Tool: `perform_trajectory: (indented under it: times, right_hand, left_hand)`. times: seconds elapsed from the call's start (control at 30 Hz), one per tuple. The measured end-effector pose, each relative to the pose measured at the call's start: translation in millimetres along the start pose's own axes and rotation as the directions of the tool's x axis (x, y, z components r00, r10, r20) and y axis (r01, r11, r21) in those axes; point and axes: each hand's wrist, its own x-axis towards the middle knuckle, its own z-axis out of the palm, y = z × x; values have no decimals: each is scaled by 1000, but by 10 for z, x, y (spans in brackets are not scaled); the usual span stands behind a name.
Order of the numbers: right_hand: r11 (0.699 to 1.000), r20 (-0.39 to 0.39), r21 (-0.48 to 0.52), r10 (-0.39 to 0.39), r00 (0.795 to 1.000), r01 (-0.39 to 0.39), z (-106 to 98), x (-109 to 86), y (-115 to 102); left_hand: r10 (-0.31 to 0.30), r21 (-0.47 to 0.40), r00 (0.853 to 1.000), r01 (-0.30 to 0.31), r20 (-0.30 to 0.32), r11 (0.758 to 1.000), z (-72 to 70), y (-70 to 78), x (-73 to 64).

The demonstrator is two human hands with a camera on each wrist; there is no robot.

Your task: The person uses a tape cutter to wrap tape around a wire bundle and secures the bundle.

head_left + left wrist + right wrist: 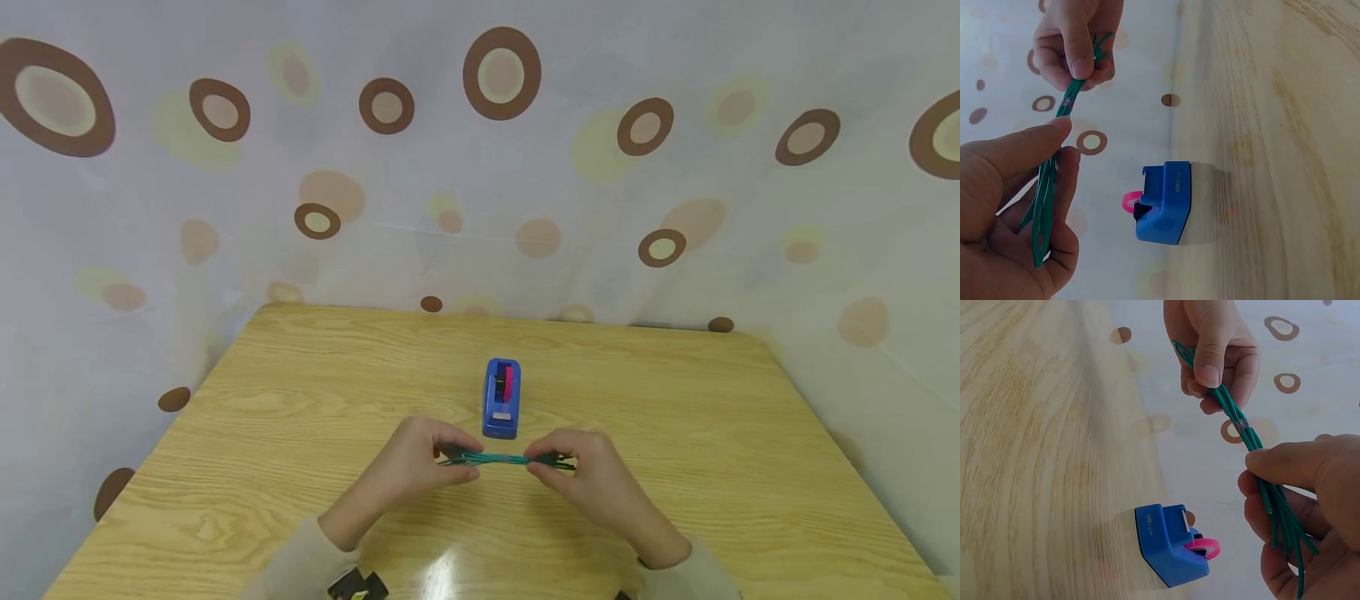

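A bundle of thin green wires stretches between my two hands over the table. Around its middle runs a band of clear tape. My left hand pinches the end where the wires bend into loops, thumb against fingers. With thumb and fingertips, my right hand grips the other end, where loose wire ends fan out over the palm. Just beyond the bundle stands a blue tape dispenser holding a pink-cored roll; neither hand touches it.
The wooden table spreads out on both sides of the hands. Behind it hangs a pale curtain-like backdrop with brown ringed spots, meeting the table's far edge.
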Motion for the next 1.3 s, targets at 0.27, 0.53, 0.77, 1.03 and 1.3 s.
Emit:
perform_trajectory:
  times: [0.27,0.53,0.77,1.03,1.3]
  right_hand:
    - [998,68,17,63,996,-64,38,-42,41]
    - [995,179,22,88,980,-94,84,-76,91]
    - [991,215,84,85,973,-105,130,-109,106]
    - [980,257,105,137,957,-168,180,-136,124]
    - [975,304,96,165,938,-202,208,-144,155]
  left_hand:
    - [-4,40,1000,3,25,999,13,-67,-32]
    - [-23,36,995,19,101,999,30,-146,-76]
    - [4,22,987,-8,163,1000,43,-193,-98]
    - [-61,7,974,61,220,998,49,-192,-131]
    - [-55,54,970,43,238,998,80,-237,-135]
